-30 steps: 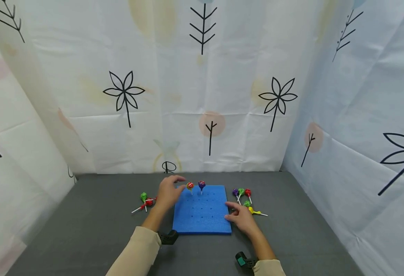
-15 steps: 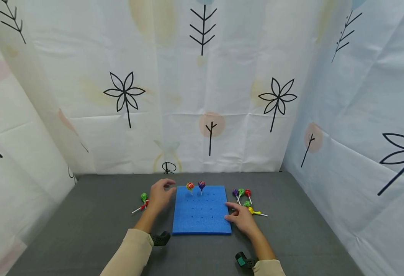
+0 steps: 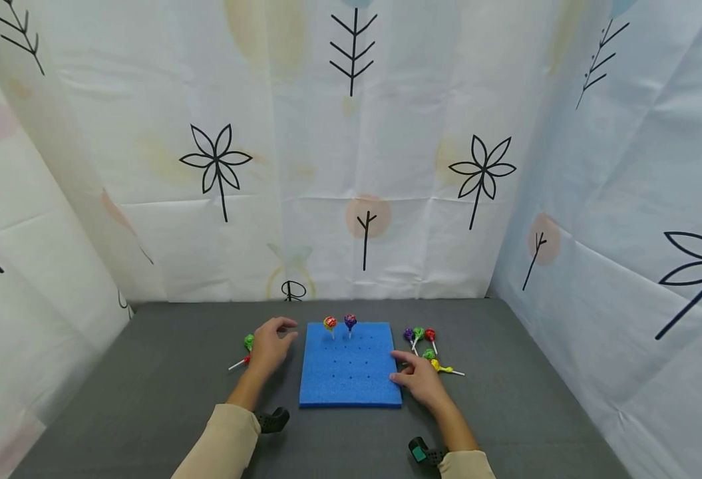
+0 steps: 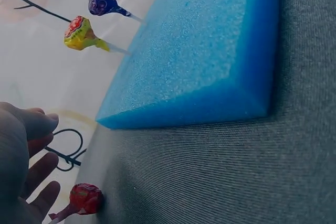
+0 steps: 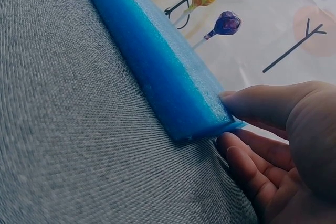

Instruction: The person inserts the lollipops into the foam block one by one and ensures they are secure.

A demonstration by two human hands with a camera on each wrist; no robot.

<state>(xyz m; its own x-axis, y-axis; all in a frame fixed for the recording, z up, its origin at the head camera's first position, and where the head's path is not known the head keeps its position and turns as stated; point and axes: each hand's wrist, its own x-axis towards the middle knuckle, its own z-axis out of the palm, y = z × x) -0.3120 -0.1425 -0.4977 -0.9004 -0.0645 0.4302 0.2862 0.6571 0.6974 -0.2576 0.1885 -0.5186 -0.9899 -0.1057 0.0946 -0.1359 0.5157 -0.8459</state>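
My left hand (image 3: 271,346) is left of the blue foam board (image 3: 351,392), fingers loosely bent and holding nothing. Beneath and beside it lie a green lollipop (image 3: 249,342) and red lollipops, partly hidden; one red lollipop (image 4: 86,199) shows near the fingers in the left wrist view. My right hand (image 3: 420,379) touches the board's right edge with thumb and fingertips. At the board's back, a yellow-and-red lollipop (image 3: 330,323) and a purple lollipop (image 3: 351,322) stand upright on their sticks, apart from both hands.
Rows of small holes mark the board. Right of it lie several lollipops, among them a purple lollipop (image 3: 409,334), a red lollipop (image 3: 431,334) and a yellow lollipop (image 3: 440,366). Patterned white cloth (image 3: 303,159) encloses the grey table (image 3: 165,392) at the back and sides.
My left hand has moved left from beside the yellow-and-red lollipop, off the board, and now covers part of the left lollipops. The right hand has stayed at the board's edge.
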